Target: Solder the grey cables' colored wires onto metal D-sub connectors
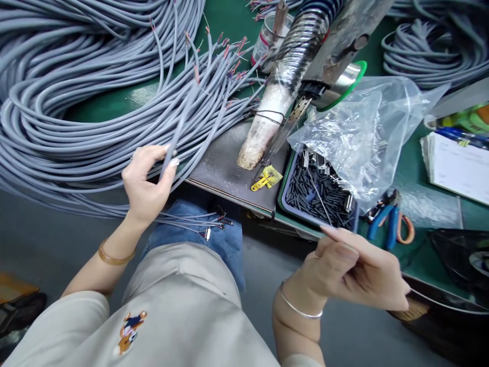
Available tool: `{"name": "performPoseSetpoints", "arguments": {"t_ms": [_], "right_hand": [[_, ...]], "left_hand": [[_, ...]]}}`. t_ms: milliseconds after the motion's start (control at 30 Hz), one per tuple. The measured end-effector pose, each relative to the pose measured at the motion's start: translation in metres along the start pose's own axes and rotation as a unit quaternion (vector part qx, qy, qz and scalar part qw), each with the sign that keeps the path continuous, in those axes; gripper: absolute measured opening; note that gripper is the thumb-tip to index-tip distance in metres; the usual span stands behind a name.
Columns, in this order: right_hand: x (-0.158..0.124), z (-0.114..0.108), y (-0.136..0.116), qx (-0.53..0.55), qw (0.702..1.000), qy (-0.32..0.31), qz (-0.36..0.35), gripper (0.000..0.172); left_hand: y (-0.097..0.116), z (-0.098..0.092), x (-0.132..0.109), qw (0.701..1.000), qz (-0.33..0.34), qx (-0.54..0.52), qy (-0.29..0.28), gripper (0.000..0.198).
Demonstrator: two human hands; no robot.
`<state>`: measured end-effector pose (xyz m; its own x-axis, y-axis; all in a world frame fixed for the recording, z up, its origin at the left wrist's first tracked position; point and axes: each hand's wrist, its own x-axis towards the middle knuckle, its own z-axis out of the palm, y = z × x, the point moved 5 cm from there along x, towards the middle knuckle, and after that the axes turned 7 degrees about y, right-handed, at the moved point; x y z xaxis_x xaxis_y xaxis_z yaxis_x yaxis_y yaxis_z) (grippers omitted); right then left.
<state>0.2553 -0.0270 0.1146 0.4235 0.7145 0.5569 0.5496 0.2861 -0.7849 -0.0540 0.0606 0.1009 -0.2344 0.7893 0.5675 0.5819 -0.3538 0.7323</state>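
Note:
My left hand (147, 178) is closed on a grey cable (179, 125), with thumb and fingers pinched round it. The cable's stripped end with reddish wires points up and away over the large bundle of grey cables (114, 120). Over the front edge of the blue tray (292, 211), my right hand (355, 270) pinches a thin silvery rod (320, 198). The rod slants up over the tray; its exact kind is unclear. Short black tubes (305, 191) and several metal connectors (347, 203) fill the tray.
A fume hose (290, 66) and a wrapped pole slant down over a dark board (229, 163) bearing a yellow tag (263, 179). A solder spool (342, 86), clear plastic bag (367, 137) and blue-handled pliers (384, 224) lie right. Finished cables with connectors (207, 233) rest across my lap.

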Motion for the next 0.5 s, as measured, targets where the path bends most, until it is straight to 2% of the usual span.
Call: {"name": "performPoseSetpoints", "arguments": {"t_ms": [33,100,133,167,200,233,267,300,333,367,400,467,500], "right_hand": [[0.003,0.002,-0.003,0.008,1.000,0.003,0.002,0.035],[0.008,0.007,-0.011,0.029,1.000,0.007,-0.002,0.033],[0.011,0.010,-0.015,0.042,0.999,0.007,-0.013,0.032],[0.014,0.012,-0.020,0.057,0.998,0.018,-0.032,0.031],[0.017,0.012,-0.025,0.070,0.994,0.055,-0.065,0.029],[0.019,0.010,-0.030,0.077,0.985,0.114,-0.104,0.027],[0.020,0.006,-0.035,0.075,0.970,0.183,-0.141,0.026],[0.018,0.003,-0.039,0.065,0.951,0.248,-0.171,0.024],[0.016,0.001,-0.041,0.052,0.934,0.297,-0.192,0.023],[0.015,0.000,-0.043,0.043,0.923,0.323,-0.206,0.022],[0.013,0.000,-0.042,0.038,0.923,0.321,-0.208,0.022],[0.010,-0.001,-0.040,0.041,0.938,0.277,-0.206,0.023],[0.007,-0.002,-0.038,0.038,0.949,0.242,-0.199,0.021]], "left_hand": [[0.007,-0.005,0.003,0.998,-0.040,-0.047,0.010,0.013],[0.028,-0.009,0.010,0.979,-0.110,-0.170,-0.038,0.018],[0.044,-0.007,0.013,0.963,-0.123,-0.224,-0.089,0.024],[0.059,0.000,0.013,0.939,-0.144,-0.260,-0.174,0.029],[0.074,0.008,0.009,0.904,-0.167,-0.291,-0.263,0.030],[0.089,0.020,0.000,0.850,-0.188,-0.323,-0.371,0.030],[0.101,0.031,-0.010,0.794,-0.203,-0.356,-0.449,0.026],[0.108,0.042,-0.022,0.744,-0.223,-0.370,-0.509,0.021],[0.111,0.053,-0.034,0.709,-0.242,-0.380,-0.543,0.023],[0.108,0.064,-0.043,0.704,-0.258,-0.390,-0.535,0.028],[0.101,0.074,-0.050,0.727,-0.265,-0.381,-0.506,0.031],[0.077,0.083,-0.055,0.833,-0.250,-0.317,-0.377,0.030],[0.066,0.083,-0.056,0.873,-0.234,-0.281,-0.324,0.026]]}}
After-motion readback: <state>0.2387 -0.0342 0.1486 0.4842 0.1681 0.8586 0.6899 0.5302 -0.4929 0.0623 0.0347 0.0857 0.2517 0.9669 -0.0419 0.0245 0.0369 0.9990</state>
